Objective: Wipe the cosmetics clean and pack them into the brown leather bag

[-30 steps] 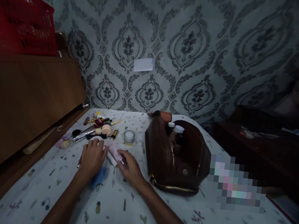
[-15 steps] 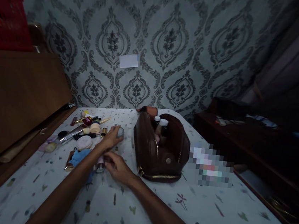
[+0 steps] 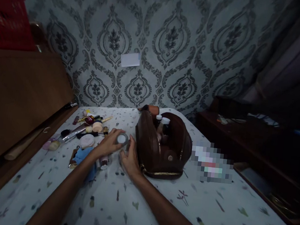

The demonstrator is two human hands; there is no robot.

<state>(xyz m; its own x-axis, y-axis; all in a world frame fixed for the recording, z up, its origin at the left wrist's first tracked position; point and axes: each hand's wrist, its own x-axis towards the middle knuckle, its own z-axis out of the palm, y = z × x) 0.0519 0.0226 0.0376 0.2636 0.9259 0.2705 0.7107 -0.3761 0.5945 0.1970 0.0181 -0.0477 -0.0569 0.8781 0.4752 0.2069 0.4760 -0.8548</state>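
My left hand (image 3: 109, 144) grips a small round container (image 3: 121, 139) with a pale top, just left of the brown bag. Close by, my right hand (image 3: 130, 157) has its thumb and fingers apart, nearest the container's right side; whether a fingertip touches it I cannot tell. The brown cosmetic bag (image 3: 148, 151) stands unzipped beside that hand, with white-capped bottles (image 3: 165, 122) inside. Under my left wrist lie a blue cloth (image 3: 82, 154) and a tube with a shiny end (image 3: 103, 163). A round white compact (image 3: 87, 141) rests left of the hand.
Several brushes and cosmetics, including a peach-coloured jar (image 3: 97, 126), lie in a cluster on the patterned sheet (image 3: 118, 209). A wooden board (image 3: 19, 102) borders the left, with a red basket (image 3: 10, 15) above. Dark furniture (image 3: 217, 134) stands at the right.
My left hand has drawn the round container nearer and lifted its pale top into view. My right hand has left the tube and moved right and up toward the container.
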